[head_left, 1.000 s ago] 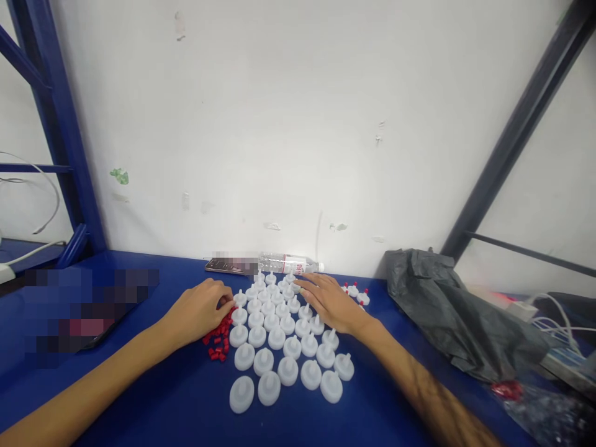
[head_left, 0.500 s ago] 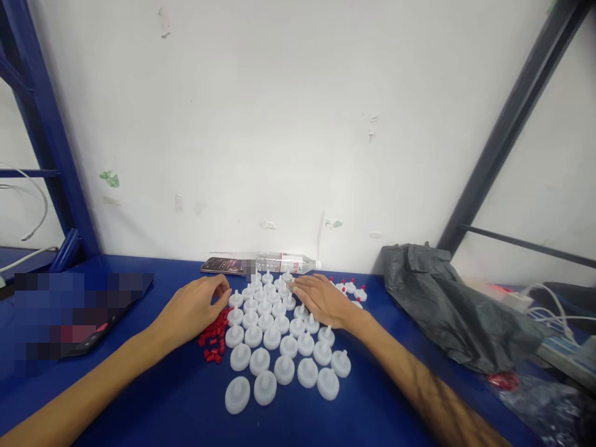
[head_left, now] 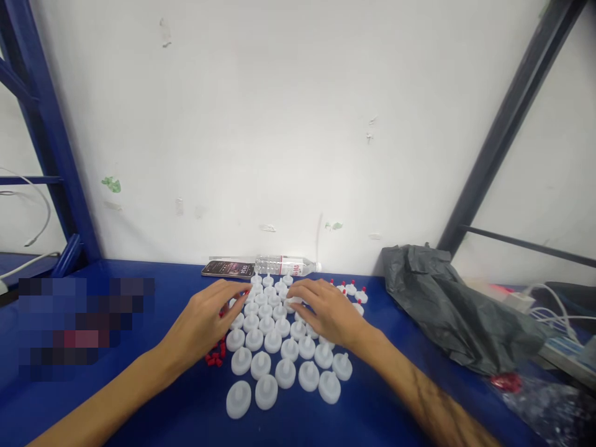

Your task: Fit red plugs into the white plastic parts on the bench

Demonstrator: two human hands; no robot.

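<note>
White round nozzle caps (head_left: pixel 272 340), each with a short spout pointing up, stand in loose rows on the blue table. My left hand (head_left: pixel 207 316) is closed in a pinch over their left side, with a small red tip cap (head_left: pixel 247 292) just showing at the fingertips. Beneath that hand lies a pile of loose red tip caps (head_left: pixel 215 359), partly covered by it. My right hand (head_left: pixel 326 309) curls its thumb and fingers round one white nozzle cap (head_left: pixel 292 303) at the right of the rows; its spout is hidden by the fingers.
Several white nozzle caps with red tips (head_left: pixel 361 296) stand behind my right hand. Along the wall lie a phone (head_left: pixel 228 268) and a clear plastic bottle (head_left: pixel 293 266). A dark grey plastic bag (head_left: pixel 447 304) spreads on the right, with white cables (head_left: pixel 554 310) beyond it.
My left hand has moved right from beside the red pile to over the white caps, bringing a red tip cap. My right hand has curled from lying flatter to gripping a white cap.
</note>
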